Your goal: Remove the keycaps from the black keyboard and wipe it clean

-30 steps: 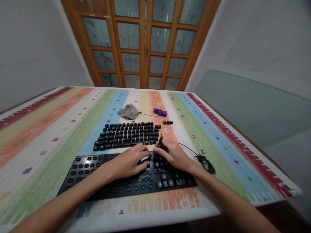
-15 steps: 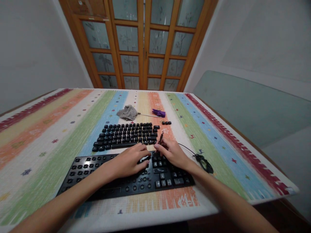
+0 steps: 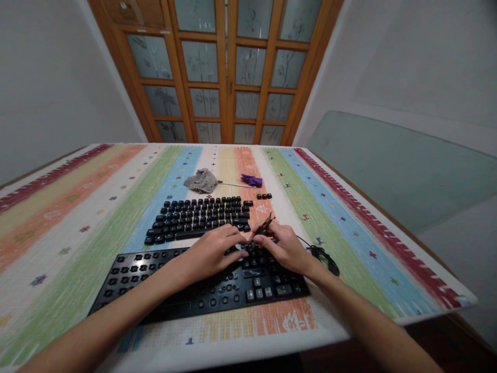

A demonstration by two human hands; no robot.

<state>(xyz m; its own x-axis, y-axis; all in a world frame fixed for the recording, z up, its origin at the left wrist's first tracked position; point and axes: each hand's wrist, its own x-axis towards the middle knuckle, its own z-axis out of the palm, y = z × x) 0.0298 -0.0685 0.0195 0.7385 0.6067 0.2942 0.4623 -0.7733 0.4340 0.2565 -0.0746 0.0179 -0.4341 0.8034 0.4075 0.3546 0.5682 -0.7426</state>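
Observation:
A black keyboard (image 3: 171, 305) lies at the table's near side. Many of its keys on the left are bare of caps, while caps remain on the right. My left hand (image 3: 213, 254) rests over its upper middle, thumb and forefinger apart, with nothing visible between them. Above the right part of the keyboard, my right hand (image 3: 285, 248) is closed on a slim dark tool (image 3: 266, 224) with a forked upper end, which looks like tweezers. The tool's lower end is hidden by the fingers. Fingertips of both hands are close together.
Loose black keycaps (image 3: 198, 213) lie in rows behind the keyboard, with three small keycaps (image 3: 264, 196) to their right. Farther back are a grey cloth (image 3: 201, 181), a thin rod (image 3: 236, 185) and a purple bundle (image 3: 251, 180). A coiled cable (image 3: 325, 259) lies at the right.
My left hand has shifted slightly right, closer to the right hand. The right hand has turned and moved a little right, so the tool tilts more to the right.

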